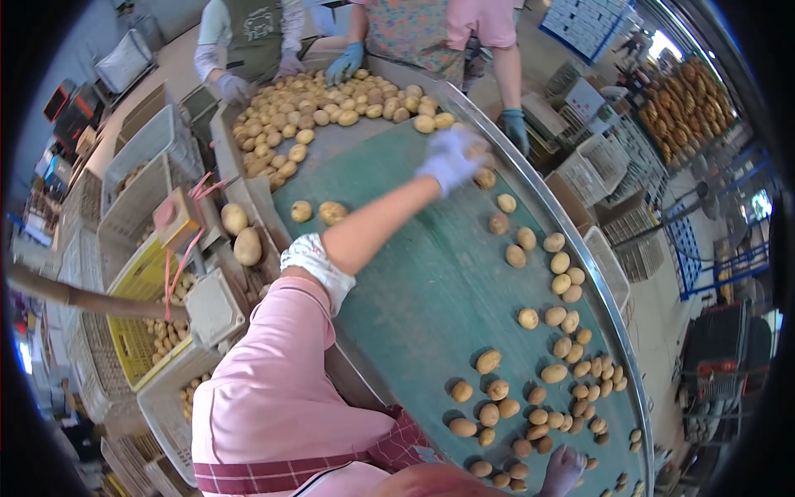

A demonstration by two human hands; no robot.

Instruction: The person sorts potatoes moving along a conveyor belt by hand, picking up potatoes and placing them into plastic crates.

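Note:
My left hand (452, 158), in a pale lilac glove and blurred by motion, reaches across a green conveyor belt (428, 267) near its far right edge. Brownish potatoes are at its fingers; whether it grips one is unclear. Just below it lies a potato (485, 179). Partly cut off at the bottom edge, my right hand (563, 469), also gloved, is low over the belt beside loose potatoes (544, 444); its fingers are hard to make out. Many potatoes (304, 112) are heaped at the belt's far end. Two more potatoes (332, 213) lie near my left forearm.
Two people in aprons stand at the far end, gloved hands at the heap. A metal rail (587, 261) edges the belt on the right. At left are a switch box (177, 217), a pole (93, 298), and white and yellow plastic crates (124, 329) holding potatoes.

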